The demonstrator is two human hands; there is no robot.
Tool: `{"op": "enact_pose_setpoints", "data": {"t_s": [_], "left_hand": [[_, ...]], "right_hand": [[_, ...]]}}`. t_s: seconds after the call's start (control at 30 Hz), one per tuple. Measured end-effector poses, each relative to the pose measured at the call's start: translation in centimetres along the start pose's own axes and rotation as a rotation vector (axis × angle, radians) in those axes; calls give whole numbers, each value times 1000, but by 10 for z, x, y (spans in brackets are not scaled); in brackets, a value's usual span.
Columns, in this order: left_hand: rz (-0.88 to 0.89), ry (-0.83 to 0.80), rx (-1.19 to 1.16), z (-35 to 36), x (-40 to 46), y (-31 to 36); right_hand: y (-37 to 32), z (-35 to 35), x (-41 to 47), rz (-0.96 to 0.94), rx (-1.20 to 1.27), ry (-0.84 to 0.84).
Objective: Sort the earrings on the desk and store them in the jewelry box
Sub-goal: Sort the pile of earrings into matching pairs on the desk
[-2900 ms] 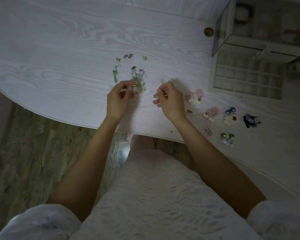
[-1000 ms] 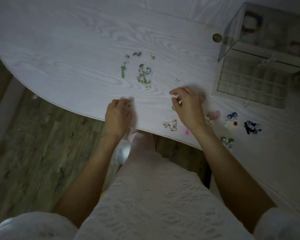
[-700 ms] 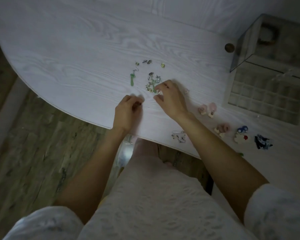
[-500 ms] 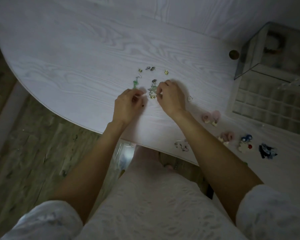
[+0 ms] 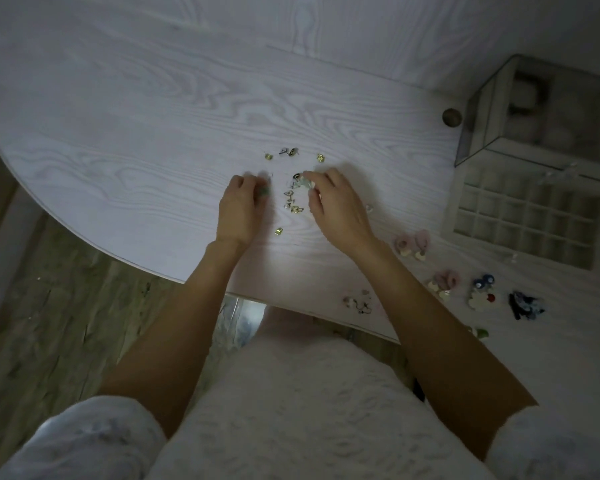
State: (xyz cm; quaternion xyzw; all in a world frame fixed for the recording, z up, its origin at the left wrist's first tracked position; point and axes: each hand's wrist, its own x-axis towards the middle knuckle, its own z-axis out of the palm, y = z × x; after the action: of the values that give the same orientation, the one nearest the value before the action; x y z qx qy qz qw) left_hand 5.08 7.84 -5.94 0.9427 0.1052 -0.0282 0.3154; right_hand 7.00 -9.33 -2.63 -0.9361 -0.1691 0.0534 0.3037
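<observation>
Step in hand: sorting, judging by the layout; both hands work at the loose pile of earrings (image 5: 293, 199) in the middle of the desk (image 5: 153, 109), and nothing from this pile has gone into the jewelry box (image 5: 527, 220) yet
Left hand (image 5: 239, 211): palm down just left of the pile, fingers curled round a green earring (image 5: 264, 192), of which only a blurred tip shows past the fingertips
Right hand (image 5: 336, 206): palm down just right of the pile, fingertips pinching a pale green piece (image 5: 306, 182) at the pile's far end
Green earring, direction: too hidden and blurred to tell its long axis or which way it points
Pile, long axis: a loose string running away from the person, from one gold stud (image 5: 279, 231) near the desk edge to a few small pieces (image 5: 289, 152) beyond the hands
Sorted pairs (image 5: 447, 282): laid in small groups to the right, near the desk edge and well apart from the pile
Box: at the right, its grid tray of small compartments open toward the desk; whether they hold anything cannot be told
Next move: likely freeing the two green pieces from the tangle with a light pinch and setting them beside the sorted groups
</observation>
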Motion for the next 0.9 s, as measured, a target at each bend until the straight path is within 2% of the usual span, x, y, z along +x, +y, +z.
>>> {"op": "enact_pose_setpoints", "data": {"t_s": [0.1,0.23,0.4,0.5,0.63,0.77,0.9], "left_hand": [[22,11,-46,-3,-17,-6],[-13,70,-149,-11,-31,-14],[87,86,-303,-21,-38,3],[223,-7,-413,-25,-39,33],[354,-146,-491,-9,-31,77],[437,-256,-429,30,-12,114],[435,-369,-293,68,-4,144]], "right_hand": [[6,-17,-16,5,123,36],[22,-29,-35,104,214,60],[33,-28,-50,213,260,106],[34,-29,-54,248,314,208],[43,-41,-58,331,370,253],[65,-57,-57,391,256,322],[93,-64,-54,431,68,250]]}}
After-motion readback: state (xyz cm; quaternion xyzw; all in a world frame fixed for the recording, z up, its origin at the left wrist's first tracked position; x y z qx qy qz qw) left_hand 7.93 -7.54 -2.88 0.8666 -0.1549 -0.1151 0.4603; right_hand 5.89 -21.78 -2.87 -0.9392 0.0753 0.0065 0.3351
